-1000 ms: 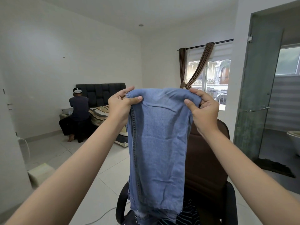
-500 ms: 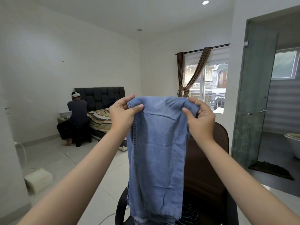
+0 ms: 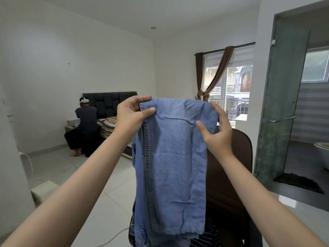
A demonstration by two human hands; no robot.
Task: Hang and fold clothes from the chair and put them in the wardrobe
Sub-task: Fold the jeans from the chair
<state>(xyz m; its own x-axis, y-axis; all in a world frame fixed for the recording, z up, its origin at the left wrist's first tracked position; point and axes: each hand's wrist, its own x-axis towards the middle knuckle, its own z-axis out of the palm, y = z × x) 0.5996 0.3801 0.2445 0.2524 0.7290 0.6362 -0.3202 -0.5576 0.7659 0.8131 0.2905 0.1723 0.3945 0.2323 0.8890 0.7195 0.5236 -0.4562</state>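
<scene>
Jeans point(image 3: 170, 157) above chair point(image 3: 229, 175)

Light blue denim jeans point(image 3: 170, 157): matt woven cloth, creased, frayed hem. Dark brown chair back point(image 3: 229, 175): smooth leather-like, faint sheen. White floor tiles point(image 3: 114, 193): glossy. Black tufted headboard point(image 3: 110, 102): matt padding.

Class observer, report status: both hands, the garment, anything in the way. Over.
Left hand pinches the folded light-blue denim jeans at top corner. Right hand loosening, thumb on cloth. Jeans hang before the brown leather chair. Nothing obstructing.
</scene>
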